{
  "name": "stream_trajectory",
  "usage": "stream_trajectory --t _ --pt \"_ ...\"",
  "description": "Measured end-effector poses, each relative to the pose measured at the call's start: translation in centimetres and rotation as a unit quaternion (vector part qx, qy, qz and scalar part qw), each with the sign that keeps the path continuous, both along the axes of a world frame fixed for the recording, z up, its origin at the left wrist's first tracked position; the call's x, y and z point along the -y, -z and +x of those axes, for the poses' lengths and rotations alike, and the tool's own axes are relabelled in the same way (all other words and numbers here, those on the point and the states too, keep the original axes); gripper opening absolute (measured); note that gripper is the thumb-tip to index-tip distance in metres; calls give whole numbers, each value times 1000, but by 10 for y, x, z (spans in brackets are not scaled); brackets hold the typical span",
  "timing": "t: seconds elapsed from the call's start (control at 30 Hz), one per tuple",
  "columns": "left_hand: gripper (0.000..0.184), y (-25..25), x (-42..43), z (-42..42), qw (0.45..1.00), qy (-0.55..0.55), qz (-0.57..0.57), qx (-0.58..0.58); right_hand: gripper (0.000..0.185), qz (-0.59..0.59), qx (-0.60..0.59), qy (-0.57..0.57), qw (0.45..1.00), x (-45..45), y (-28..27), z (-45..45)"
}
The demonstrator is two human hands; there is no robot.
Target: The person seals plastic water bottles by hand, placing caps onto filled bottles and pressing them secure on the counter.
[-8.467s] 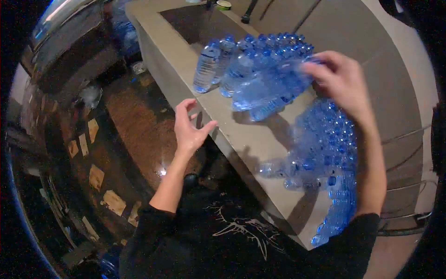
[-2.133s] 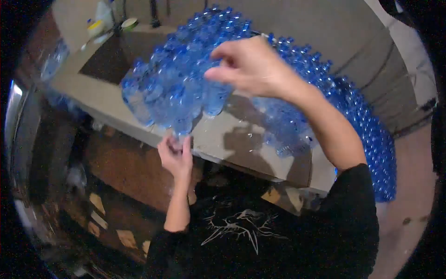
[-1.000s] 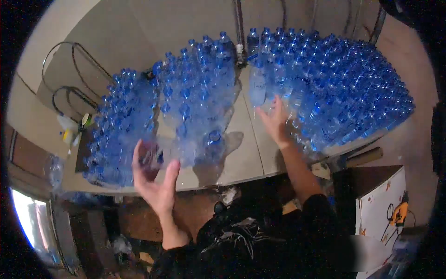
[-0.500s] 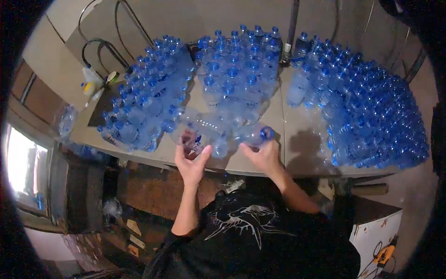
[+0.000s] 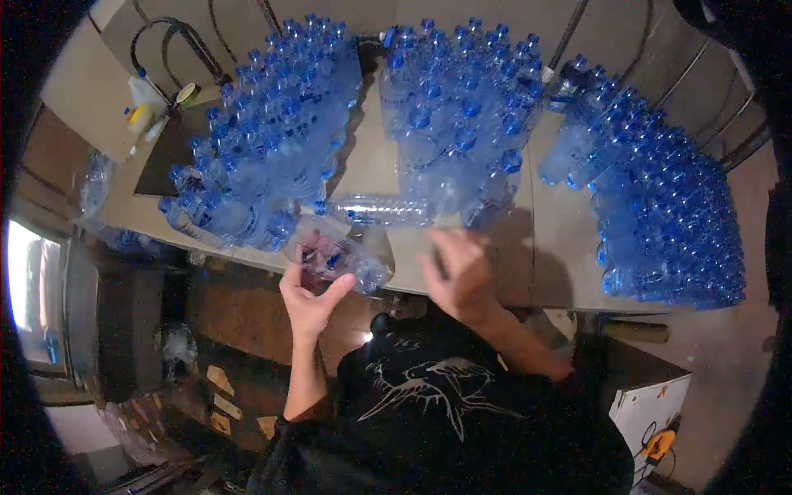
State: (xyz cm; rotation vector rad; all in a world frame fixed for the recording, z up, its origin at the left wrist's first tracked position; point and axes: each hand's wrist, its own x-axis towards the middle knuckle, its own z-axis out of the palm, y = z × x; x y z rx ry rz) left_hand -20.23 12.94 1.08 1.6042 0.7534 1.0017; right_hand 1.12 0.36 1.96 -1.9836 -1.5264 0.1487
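My left hand (image 5: 312,289) is wrapped round a clear plastic bottle (image 5: 351,260) at the counter's front edge; the fingers show through the plastic. My right hand (image 5: 458,272) is just right of it, blurred, with its fingers bent; whether it grips anything is hidden. Behind the hands a clear bottle (image 5: 384,210) lies on its side, blue cap to the left. Clear bottles with blue caps stand close together in a left group (image 5: 272,140), a middle group (image 5: 462,124) and a right group (image 5: 668,206).
The counter (image 5: 569,276) runs across the view, with a dark sink (image 5: 169,153) at its left. Beside that are a yellow-and-white bottle (image 5: 140,118) and a green-rimmed round item (image 5: 188,94). Hoses hang along the wall. A white box (image 5: 660,404) stands below right.
The view has shifted, so the bottle groups sit differently. My right hand has moved away from the bottle it was touching. My left hand still holds a bottle.
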Motion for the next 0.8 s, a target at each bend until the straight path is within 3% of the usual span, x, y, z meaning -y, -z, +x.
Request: stream_trajectory --t 0.07,0.17,0.27,0.37,0.47,0.57,0.7,0.73,0.8 --pt "81 -4 -6 -7 1000 -9 -14 12 61 116 118 -48 985 -55 5 -19" --pt "81 -12 -16 -22 1000 -15 4 -9 61 -53 224 0 973 -111 31 -19" --pt "80 -7 -19 -37 1000 -17 5 -16 63 -65 132 -16 989 -95 17 -18" --pt "77 -5 -16 -45 999 -27 -28 -8 71 114 -7 61 992 -70 21 -23" --pt "77 -4 -15 -37 1000 -6 -14 -18 77 119 -113 115 980 -72 51 -12" --pt "79 -4 -12 -22 998 25 32 -44 78 189 -44 138 971 -80 63 -11" --pt "87 -37 20 -3 993 94 -63 -45 61 176 -26 130 975 -18 25 -15" --pt "88 -49 32 3 980 146 -131 -47 60 196 -17 162 967 7 36 -5" --pt "87 -48 64 33 967 224 -121 18 58 227 0 209 951 54 70 23"
